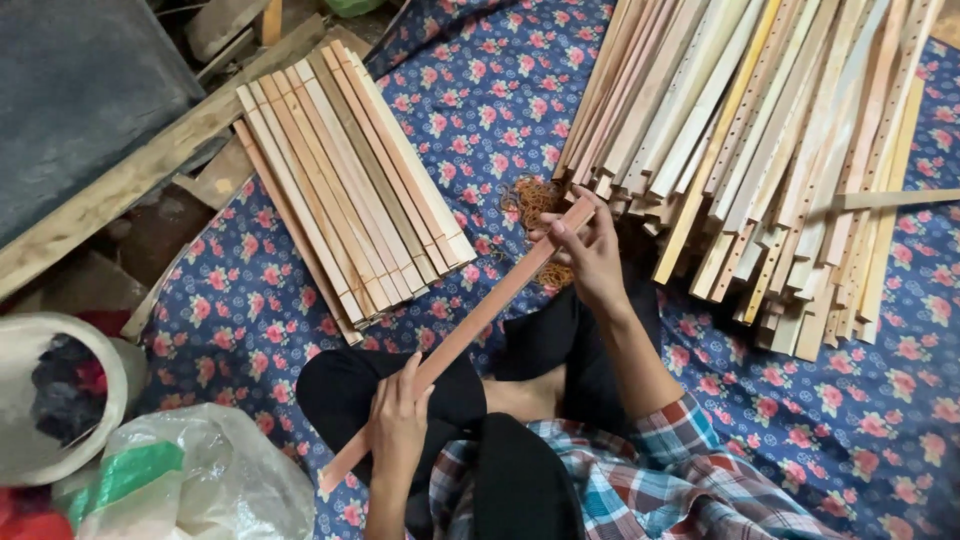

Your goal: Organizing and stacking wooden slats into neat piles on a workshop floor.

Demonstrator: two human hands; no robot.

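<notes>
I hold a long thin wooden slat (480,318) slanted across my lap. My left hand (398,420) grips it near its lower end, over my dark-trousered knee. My right hand (588,250) holds the upper end, with fingers pinching the tip. Just beyond that tip lies a small heap of orange-brown rubber bands (530,200) on the blue flowered cloth (480,90). A neat stack of similar slats (345,180) lies to the left. A big loose pile of slats (780,150), some with rows of holes, lies to the right.
A rough wooden plank (120,190) and a grey slab (70,90) edge the cloth at upper left. A white bucket (20,450) with dark rags and a clear plastic bag (200,480) sit at lower left.
</notes>
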